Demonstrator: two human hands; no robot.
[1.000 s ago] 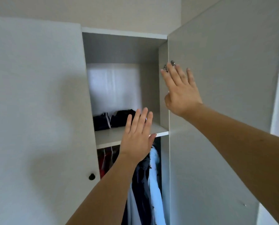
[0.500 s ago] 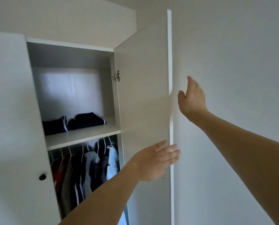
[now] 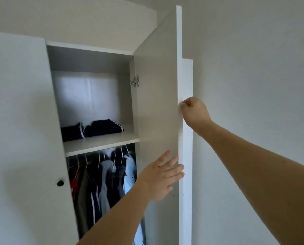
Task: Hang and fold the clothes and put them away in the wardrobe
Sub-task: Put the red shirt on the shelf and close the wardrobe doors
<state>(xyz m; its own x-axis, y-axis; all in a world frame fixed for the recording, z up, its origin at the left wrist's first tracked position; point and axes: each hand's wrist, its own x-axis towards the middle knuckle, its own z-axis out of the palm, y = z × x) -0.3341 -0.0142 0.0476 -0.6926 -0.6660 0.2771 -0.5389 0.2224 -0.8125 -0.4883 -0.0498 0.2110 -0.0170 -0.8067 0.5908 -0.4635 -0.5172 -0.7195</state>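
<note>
The wardrobe [image 3: 94, 55] fills the left and centre of the frame. Its right door [image 3: 156, 103] stands open, edge toward the camera. 2 folded dark garments [image 3: 93, 129] lie on the shelf [image 3: 101, 145]; hanging clothes [image 3: 103, 177] fill the rail space below. The right hand [image 3: 194, 110], fingers curled, grips the door's front edge at centre right. The left hand [image 3: 162, 175], fingers straight, presses flat on the door's inner face, lower centre. The left door [image 3: 20, 121] carries a black knob [image 3: 60, 183].

Two bare forearms, no sleeves in view, left hand [image 3: 162, 175] and right hand [image 3: 194, 110] without rings, watch or gloves
</note>
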